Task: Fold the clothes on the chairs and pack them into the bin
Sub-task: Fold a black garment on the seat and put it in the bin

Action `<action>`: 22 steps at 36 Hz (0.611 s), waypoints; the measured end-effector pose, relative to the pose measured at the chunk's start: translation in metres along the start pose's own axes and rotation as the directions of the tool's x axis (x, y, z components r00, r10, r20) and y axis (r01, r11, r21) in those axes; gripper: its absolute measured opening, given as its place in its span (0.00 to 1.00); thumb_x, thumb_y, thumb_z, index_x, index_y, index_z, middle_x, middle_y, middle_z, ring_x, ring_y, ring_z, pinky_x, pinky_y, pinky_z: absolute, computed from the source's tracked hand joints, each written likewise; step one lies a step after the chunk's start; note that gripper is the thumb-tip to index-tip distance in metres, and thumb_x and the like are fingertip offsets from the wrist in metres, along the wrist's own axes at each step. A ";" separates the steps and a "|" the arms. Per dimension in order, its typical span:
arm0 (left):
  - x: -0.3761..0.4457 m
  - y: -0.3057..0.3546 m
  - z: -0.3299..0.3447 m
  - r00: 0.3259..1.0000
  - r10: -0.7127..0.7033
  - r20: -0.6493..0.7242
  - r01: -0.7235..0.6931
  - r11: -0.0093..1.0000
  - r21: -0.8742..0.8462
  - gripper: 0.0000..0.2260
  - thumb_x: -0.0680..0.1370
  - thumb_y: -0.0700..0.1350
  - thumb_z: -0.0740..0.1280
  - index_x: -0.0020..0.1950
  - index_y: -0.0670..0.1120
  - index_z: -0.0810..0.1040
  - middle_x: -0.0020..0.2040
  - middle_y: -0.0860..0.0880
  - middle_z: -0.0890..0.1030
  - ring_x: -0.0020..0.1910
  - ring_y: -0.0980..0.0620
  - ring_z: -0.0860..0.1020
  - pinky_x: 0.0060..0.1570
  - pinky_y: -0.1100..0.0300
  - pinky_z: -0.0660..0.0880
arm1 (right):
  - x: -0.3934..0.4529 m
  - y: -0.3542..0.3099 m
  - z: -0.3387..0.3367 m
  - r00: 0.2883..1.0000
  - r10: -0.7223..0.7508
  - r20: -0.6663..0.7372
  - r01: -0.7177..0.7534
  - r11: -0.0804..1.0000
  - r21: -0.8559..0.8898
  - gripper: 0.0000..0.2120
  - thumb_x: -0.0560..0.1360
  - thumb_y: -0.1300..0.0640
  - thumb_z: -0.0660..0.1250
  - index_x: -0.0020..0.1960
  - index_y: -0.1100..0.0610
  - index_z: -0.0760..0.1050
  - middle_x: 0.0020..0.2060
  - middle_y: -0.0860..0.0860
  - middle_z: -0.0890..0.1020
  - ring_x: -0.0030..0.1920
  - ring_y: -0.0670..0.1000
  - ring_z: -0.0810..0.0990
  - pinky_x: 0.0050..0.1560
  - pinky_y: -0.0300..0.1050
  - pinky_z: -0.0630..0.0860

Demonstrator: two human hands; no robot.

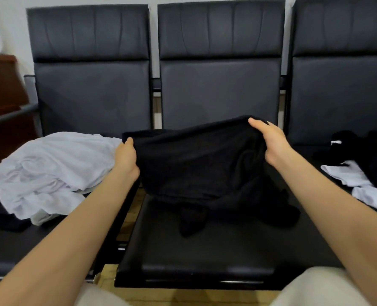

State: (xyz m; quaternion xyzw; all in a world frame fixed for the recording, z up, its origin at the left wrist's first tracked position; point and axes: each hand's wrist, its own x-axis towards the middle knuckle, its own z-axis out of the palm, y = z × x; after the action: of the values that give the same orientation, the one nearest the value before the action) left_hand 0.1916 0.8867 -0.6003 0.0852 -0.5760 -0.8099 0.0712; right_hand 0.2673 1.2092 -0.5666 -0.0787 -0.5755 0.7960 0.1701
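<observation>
Three seats are in view from the head camera, and none carries a finished fold. No bin appears anywhere in the frame, so packing cannot be judged as begun; I rate the task as at an early stage.

Item in hand: a black garment (196,164), raised over the middle chair (205,257). The left hand (125,159) grips its left top edge, thumb over the cloth. The right hand (269,142) grips the right top edge, fingers curled over the hem. The upper part is stretched between the two hands; the lower part hangs down and lies bunched on the seat, with loose ends trailing toward the front. Judgement: this piece is being spread out ahead of its first fold.

Outstanding work: a heap of white clothes (48,171) lies crumpled on the left chair (17,246), with a small dark piece (9,221) showing under its front edge. On the right chair (337,85), a dark bundle (359,151) sits beside a white item (364,186). All are unfolded.

Obstructions: the middle seat is partly taken up by the garment's own slack, which leaves little flat room for folding. The white heap reaches just beside the left hand. A brown wooden cabinet (2,96) stands at the far left, well apart from the work.
</observation>
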 end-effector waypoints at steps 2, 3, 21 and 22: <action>0.000 -0.001 0.008 1.000 0.017 -0.019 -0.016 1.000 0.006 0.16 0.81 0.48 0.59 0.67 0.45 0.73 0.62 0.47 0.77 0.59 0.47 0.77 0.62 0.49 0.75 | 0.000 -0.005 0.004 1.000 -0.015 0.004 0.015 0.996 -0.085 0.14 0.72 0.56 0.74 0.55 0.59 0.80 0.50 0.56 0.85 0.51 0.55 0.84 0.54 0.50 0.80; -0.002 -0.001 0.011 0.998 0.039 -0.042 -0.037 0.998 0.040 0.18 0.80 0.49 0.59 0.69 0.45 0.71 0.64 0.47 0.76 0.60 0.47 0.76 0.63 0.49 0.74 | 0.001 -0.008 0.007 1.000 -0.022 0.008 0.023 0.992 -0.126 0.14 0.72 0.56 0.74 0.55 0.59 0.80 0.50 0.55 0.85 0.51 0.55 0.84 0.54 0.50 0.80; -0.072 -0.071 0.041 0.783 0.263 0.564 -0.622 0.337 0.707 0.21 0.78 0.54 0.65 0.69 0.48 0.72 0.63 0.48 0.76 0.65 0.48 0.71 0.65 0.53 0.68 | -0.007 0.052 -0.069 0.990 -0.023 -0.137 -0.125 0.275 -0.953 0.16 0.77 0.48 0.66 0.59 0.57 0.77 0.58 0.56 0.79 0.62 0.59 0.76 0.57 0.46 0.71; -0.081 -0.073 0.046 0.723 0.196 0.662 -0.683 0.349 0.642 0.19 0.78 0.56 0.65 0.65 0.50 0.76 0.58 0.52 0.79 0.61 0.51 0.74 0.62 0.55 0.70 | -0.011 0.049 -0.075 0.991 -0.003 -0.136 -0.129 0.297 -0.946 0.13 0.77 0.47 0.65 0.52 0.56 0.78 0.50 0.57 0.80 0.57 0.60 0.78 0.52 0.45 0.71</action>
State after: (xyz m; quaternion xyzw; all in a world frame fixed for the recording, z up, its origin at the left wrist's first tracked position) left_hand 0.2593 0.9699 -0.6501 -0.2574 -0.8953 -0.3496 0.0997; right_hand 0.2930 1.2580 -0.6375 -0.2307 -0.9206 0.3016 0.0908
